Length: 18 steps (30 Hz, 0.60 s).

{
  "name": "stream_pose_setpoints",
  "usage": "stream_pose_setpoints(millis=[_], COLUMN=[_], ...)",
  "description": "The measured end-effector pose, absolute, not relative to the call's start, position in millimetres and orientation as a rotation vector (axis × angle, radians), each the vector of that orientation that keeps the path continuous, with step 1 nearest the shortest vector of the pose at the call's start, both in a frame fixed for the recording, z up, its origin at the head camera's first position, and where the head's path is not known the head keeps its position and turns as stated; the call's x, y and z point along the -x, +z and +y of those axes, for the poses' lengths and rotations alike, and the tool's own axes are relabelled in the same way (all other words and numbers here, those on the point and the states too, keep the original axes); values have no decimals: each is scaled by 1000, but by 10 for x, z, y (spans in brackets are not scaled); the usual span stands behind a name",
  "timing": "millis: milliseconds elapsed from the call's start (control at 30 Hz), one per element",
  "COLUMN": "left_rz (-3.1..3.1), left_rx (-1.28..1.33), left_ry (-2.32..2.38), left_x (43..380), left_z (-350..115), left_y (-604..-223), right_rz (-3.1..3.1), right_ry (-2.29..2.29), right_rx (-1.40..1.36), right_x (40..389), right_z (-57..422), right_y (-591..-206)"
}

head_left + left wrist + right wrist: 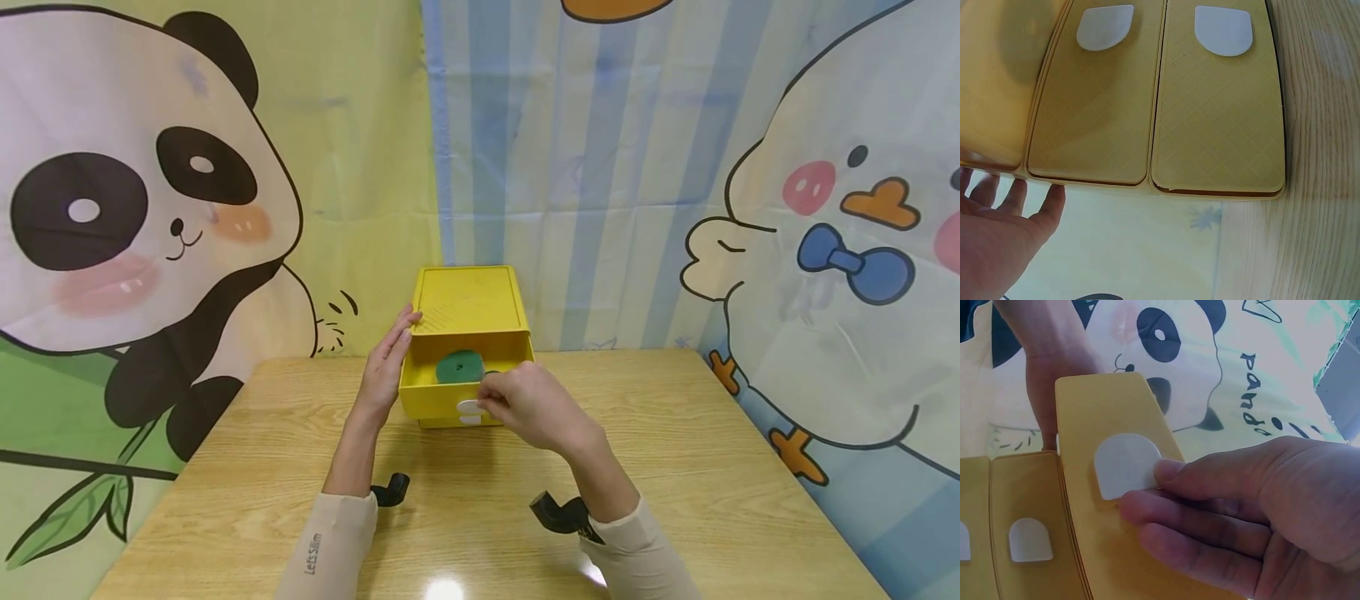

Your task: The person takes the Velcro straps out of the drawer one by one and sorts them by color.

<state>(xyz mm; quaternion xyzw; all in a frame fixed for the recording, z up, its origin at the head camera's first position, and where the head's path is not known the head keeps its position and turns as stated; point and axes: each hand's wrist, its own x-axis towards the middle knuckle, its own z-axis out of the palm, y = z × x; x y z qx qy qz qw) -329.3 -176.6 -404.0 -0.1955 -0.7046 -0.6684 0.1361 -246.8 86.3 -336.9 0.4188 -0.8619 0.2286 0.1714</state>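
A yellow drawer cabinet [470, 298] stands at the back of the table with its top drawer [431, 402] pulled out. Inside that drawer lies a round green roll [459, 368] with a small centre hole. My right hand [536, 404] pinches the drawer's white handle [1125, 465] between thumb and fingers. Against the cabinet's left side, my left hand [386, 367] rests with its fingers extended. The left wrist view shows those fingertips [1054, 195] along the cabinet's edge, near two closed lower drawers [1219, 119] with white handles.
The wooden table [300, 467] reaches back to a cloth backdrop [360, 208] printed with a panda and a white bird. Black wrist mounts [558, 512] stick out beside both forearms. The cabinet stands close in front of the cloth.
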Motion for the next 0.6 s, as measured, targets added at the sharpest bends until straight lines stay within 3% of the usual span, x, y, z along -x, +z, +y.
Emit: stream_pose_setpoints(millis=[333,600], left_rz=[-2030,-2041], left_rx=[579,584], left_ry=[-1942,-1926], left_x=[3285,3277], left_z=[-1770,-1770], left_y=[-4030,-4044], right_rz=[-2099,-2137], right_ry=[1012,999], right_rx=[-1104,-1054], right_x=[2568,2783], right_z=[1004,1032], right_y=[-3323,-3376])
